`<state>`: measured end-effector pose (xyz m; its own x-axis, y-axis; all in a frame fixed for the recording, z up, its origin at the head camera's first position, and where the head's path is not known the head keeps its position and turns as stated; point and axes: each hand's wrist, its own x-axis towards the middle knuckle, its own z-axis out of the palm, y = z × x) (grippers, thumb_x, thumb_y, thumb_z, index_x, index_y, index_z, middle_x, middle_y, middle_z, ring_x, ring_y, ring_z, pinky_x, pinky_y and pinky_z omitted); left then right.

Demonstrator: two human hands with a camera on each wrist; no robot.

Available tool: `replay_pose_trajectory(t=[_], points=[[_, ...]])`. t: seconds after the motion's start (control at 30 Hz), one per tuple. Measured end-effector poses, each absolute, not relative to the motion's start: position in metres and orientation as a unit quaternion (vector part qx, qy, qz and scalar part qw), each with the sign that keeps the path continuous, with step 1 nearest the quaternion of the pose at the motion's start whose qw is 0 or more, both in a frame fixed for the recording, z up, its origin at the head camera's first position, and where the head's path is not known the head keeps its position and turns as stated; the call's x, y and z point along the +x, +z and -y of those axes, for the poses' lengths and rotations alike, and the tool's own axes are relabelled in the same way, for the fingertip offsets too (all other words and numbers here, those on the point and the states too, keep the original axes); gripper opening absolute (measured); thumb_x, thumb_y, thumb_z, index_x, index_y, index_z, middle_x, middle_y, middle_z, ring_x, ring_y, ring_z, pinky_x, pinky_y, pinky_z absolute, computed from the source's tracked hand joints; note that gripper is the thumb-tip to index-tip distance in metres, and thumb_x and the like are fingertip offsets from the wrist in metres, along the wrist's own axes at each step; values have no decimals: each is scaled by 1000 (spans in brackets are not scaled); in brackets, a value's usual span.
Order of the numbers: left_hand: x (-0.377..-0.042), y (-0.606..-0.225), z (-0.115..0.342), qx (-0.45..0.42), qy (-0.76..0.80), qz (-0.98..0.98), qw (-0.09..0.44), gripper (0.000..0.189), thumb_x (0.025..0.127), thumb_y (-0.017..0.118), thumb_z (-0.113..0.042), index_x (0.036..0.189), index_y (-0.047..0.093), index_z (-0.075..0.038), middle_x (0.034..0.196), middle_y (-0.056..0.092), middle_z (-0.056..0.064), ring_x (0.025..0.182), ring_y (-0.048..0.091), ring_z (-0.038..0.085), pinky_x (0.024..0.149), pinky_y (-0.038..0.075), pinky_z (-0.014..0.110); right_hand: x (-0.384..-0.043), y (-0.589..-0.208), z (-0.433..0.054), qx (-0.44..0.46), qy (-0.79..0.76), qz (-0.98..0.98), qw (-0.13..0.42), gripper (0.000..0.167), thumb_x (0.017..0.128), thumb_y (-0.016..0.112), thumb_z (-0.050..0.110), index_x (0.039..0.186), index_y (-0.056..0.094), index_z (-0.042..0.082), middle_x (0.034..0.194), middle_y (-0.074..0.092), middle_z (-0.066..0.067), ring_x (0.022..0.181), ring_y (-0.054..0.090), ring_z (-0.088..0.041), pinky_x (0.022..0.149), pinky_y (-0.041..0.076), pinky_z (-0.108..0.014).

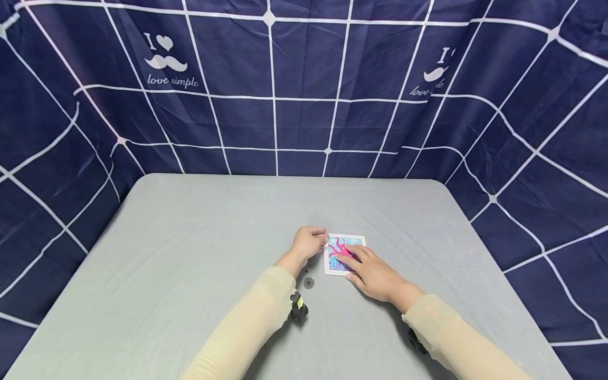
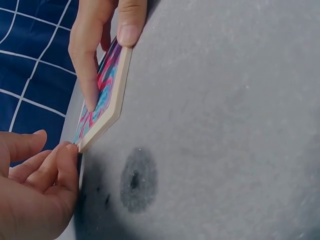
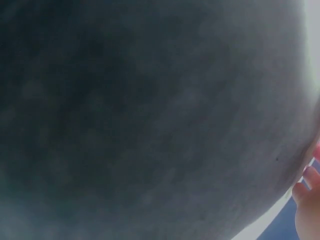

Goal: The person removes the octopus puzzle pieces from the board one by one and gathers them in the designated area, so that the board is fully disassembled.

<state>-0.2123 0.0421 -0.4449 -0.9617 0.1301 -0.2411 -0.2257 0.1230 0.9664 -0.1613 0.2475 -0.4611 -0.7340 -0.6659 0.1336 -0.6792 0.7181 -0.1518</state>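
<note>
A square picture board (image 1: 345,272) with a pale border and a pink octopus on blue lies on the grey table. My left hand (image 1: 306,244) is at its left edge. In the left wrist view, the bent fingers of that hand touch the board's corner, while the thumb stands apart from them. My right hand (image 1: 377,274) rests on the board from the right, fingers spread over the octopus and thumb at the near edge. These fingers hide part of the picture. Only a few fingertips (image 3: 307,185) show at the right border of the right wrist view.
A dark round spot (image 1: 309,283) marks the grey tabletop (image 1: 214,227) just below my left hand, with small dark specks beside it. Navy cloth (image 1: 304,124) with white grid lines hangs behind the table and along both sides.
</note>
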Motion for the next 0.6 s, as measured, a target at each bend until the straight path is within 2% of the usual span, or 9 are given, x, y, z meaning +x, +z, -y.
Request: replay_pose_trajectory(t=[0.4,0.6], points=[[-212,-442,-44,-57,677,-720,140,29,93,57,1,122,61,4,108,68,11,88,67,20,66,56,22,-160,-460,-247,357,91,929,26,48,94,61,24,139,49,11,139,42,-21,129,36,-40,105,33,-52],[-213,-443,-43,-61,683,-716,135,29,92,58,2,120,62,5,105,69,10,84,67,19,65,56,21,-161,-460,-247,366,97,925,36,48,93,62,23,138,51,10,138,43,-22,128,37,-40,105,33,-52]])
